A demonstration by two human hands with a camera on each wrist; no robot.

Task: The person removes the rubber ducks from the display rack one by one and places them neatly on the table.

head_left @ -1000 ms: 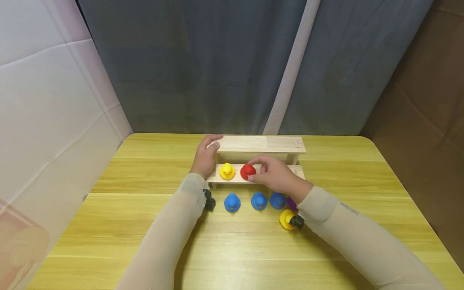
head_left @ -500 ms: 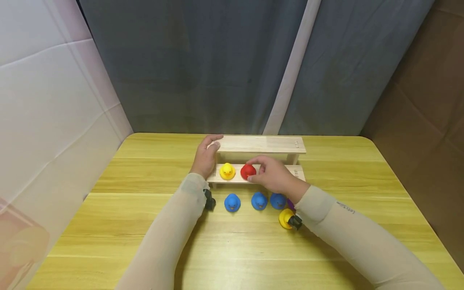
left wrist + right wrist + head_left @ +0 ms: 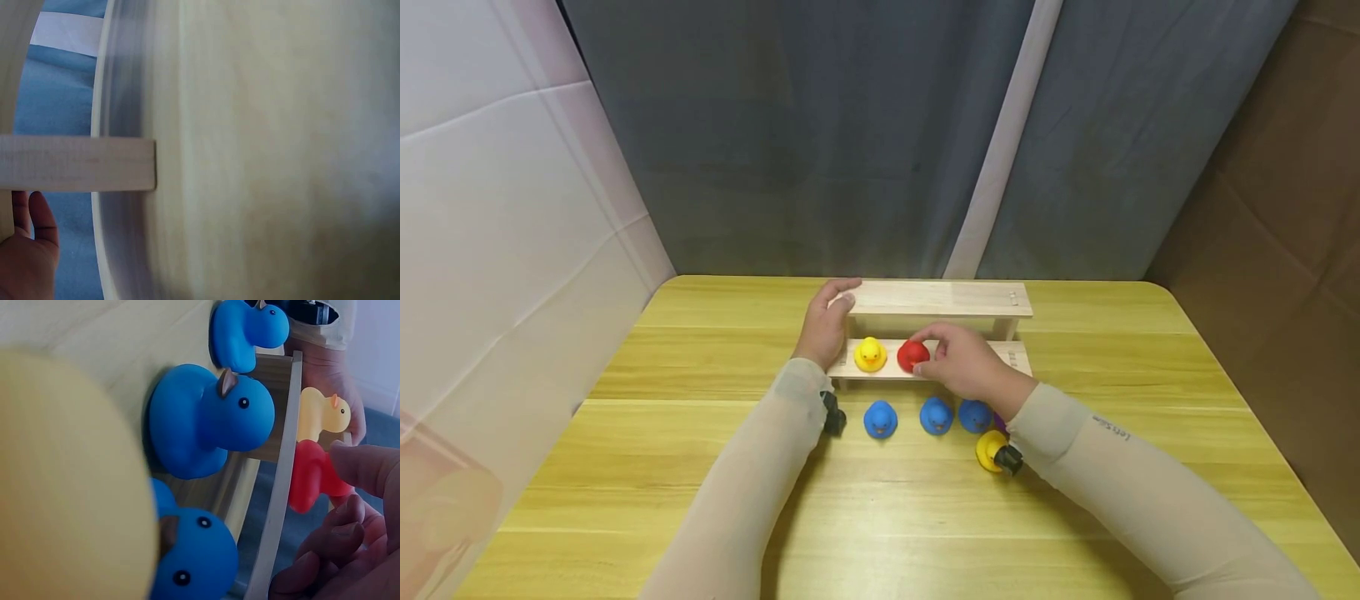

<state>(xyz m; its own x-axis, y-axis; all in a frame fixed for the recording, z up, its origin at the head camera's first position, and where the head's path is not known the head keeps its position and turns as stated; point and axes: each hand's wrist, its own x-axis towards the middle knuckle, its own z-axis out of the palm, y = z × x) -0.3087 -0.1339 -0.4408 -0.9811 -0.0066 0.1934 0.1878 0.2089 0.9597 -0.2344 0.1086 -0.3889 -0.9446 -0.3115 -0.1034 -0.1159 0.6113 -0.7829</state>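
Observation:
My left hand [image 3: 823, 329] grips the left end of a two-tier wooden rack [image 3: 940, 298], at its upper board. On the lower board stands a yellow rubber duck [image 3: 870, 355] at the left. To its right sits a red rubber duck [image 3: 913, 356], which my right hand [image 3: 966, 363] pinches between thumb and fingers. The right wrist view shows the thumb [image 3: 362, 465] against the red duck, which rests on the board. Part of the left hand [image 3: 28, 262] appears beneath a rack leg [image 3: 78, 164] in the left wrist view.
Blue rubber ducks stand on the table before the rack: a left one [image 3: 880, 419], a middle one [image 3: 936, 416] and a right one [image 3: 975, 416]. Another yellow duck [image 3: 989, 451] and a mostly hidden purple thing [image 3: 1000, 422] lie by the right wrist. A grey curtain [image 3: 812, 167] hangs behind.
The right forearm and wrist have shifted slightly left, while the fingers stay on the red duck. The left hand, the rack and the ducks have not visibly moved.

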